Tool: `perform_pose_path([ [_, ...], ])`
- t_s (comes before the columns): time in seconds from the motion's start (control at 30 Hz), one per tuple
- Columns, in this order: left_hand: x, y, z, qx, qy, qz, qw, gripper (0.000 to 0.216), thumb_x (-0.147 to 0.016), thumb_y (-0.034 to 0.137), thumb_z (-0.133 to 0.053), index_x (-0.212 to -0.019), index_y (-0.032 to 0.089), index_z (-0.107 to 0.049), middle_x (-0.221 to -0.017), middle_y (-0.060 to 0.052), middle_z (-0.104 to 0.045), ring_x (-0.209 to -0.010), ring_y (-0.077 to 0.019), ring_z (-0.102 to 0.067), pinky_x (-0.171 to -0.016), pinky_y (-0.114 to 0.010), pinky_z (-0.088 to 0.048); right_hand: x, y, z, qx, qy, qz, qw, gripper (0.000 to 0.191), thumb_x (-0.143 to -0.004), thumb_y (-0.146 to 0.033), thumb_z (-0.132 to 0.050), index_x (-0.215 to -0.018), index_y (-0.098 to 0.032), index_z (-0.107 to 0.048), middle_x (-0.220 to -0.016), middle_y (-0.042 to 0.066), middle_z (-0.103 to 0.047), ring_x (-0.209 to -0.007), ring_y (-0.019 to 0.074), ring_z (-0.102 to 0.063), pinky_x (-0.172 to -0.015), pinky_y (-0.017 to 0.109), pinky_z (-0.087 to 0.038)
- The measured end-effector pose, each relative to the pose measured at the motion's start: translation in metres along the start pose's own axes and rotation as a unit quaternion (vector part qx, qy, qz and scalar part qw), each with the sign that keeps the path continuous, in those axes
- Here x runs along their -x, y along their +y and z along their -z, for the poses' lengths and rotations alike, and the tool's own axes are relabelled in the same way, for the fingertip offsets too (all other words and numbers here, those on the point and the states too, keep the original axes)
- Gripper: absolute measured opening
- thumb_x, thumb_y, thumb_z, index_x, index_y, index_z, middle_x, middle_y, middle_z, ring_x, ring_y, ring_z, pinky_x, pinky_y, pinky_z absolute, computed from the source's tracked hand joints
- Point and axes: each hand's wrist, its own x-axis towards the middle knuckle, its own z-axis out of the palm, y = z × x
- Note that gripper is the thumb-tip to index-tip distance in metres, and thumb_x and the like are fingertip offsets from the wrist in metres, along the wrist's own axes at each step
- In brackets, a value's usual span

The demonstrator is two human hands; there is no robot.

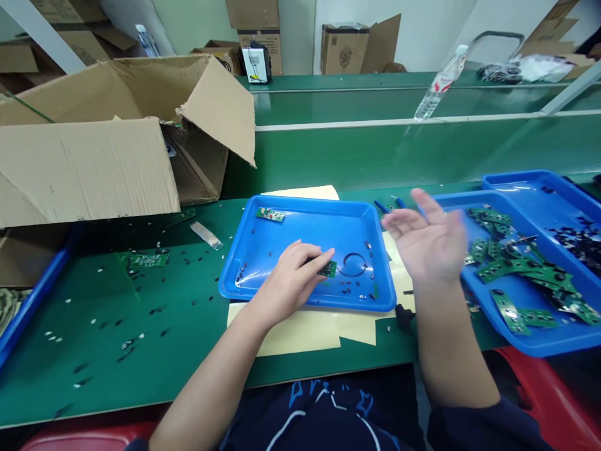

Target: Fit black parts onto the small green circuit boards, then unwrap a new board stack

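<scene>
My left hand (295, 275) is closed on a small green circuit board (329, 269) above the near part of a blue tray (307, 303). Most of that board is covered by my fingers. Open and palm up, my right hand (429, 241) is raised off the tray's right side, slightly blurred, with nothing in it. Another circuit board (270, 215) lies at the tray's far left corner. A thin dark loop of wire (353, 265) and several tiny black parts rest on the tray floor.
At right, a second blue tray (530, 346) holds a pile of circuit boards (539, 272); beyond it, another tray (539, 178) holds black bits. A big open carton (89, 172) stands at left. A water bottle (441, 84) leans on the back ledge. Scraps litter the green table (188, 351).
</scene>
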Motion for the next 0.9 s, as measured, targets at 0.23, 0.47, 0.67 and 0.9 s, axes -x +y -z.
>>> perform_pose_path([
  [0.23, 0.001, 0.001, -0.005, -0.110, 0.062, -0.008, 0.992, 0.027, -0.086, 0.011, -0.049, -0.107, 0.023, -0.060, -0.098, -0.006, -0.068, -0.106, -0.0206, -0.059, -0.104, -0.051, -0.031, 0.021, 0.009, -0.042, 0.109, -0.188, -0.123, 0.968, 0.034, -0.081, -0.027, -0.057, -0.114, -0.017, -0.055, -0.079, 0.004, -0.070, -0.078, 0.0179, -0.067, -0.078, 0.039, -0.052],
  [0.47, 0.001, -0.003, -0.003, -0.136, 0.113, 0.001, 0.984, 0.026, -0.085, 0.013, -0.050, -0.103, 0.025, -0.064, -0.099, -0.005, -0.069, -0.102, -0.0196, -0.061, -0.099, -0.044, -0.041, 0.025, 0.010, -0.051, -0.032, -0.221, -0.283, 0.933, 0.039, -0.075, -0.024, -0.064, -0.111, -0.017, -0.055, -0.064, -0.002, -0.065, -0.067, 0.0140, -0.064, -0.067, 0.031, -0.052],
  [0.67, 0.001, -0.003, -0.007, -0.039, 0.153, 0.048, 0.986, 0.030, -0.081, 0.018, -0.061, -0.112, 0.023, -0.061, -0.096, -0.007, -0.068, -0.086, -0.0176, -0.063, -0.082, -0.033, -0.051, 0.027, 0.019, -0.055, -0.179, -0.206, -0.355, 0.894, 0.037, -0.072, -0.028, -0.070, -0.106, -0.019, -0.057, -0.058, -0.005, -0.059, -0.055, 0.0094, -0.056, -0.063, 0.029, -0.051],
  [0.9, -0.003, 0.002, -0.004, 0.152, 0.120, 0.143, 0.971, 0.028, -0.076, 0.025, -0.068, -0.104, 0.023, -0.066, -0.092, -0.006, -0.068, -0.082, -0.0164, -0.063, -0.073, -0.029, -0.053, 0.029, 0.020, -0.057, -0.205, -0.224, -0.373, 0.877, 0.041, -0.072, -0.033, -0.070, -0.109, -0.021, -0.055, -0.057, -0.007, -0.053, -0.053, 0.0089, -0.054, -0.068, 0.033, -0.052],
])
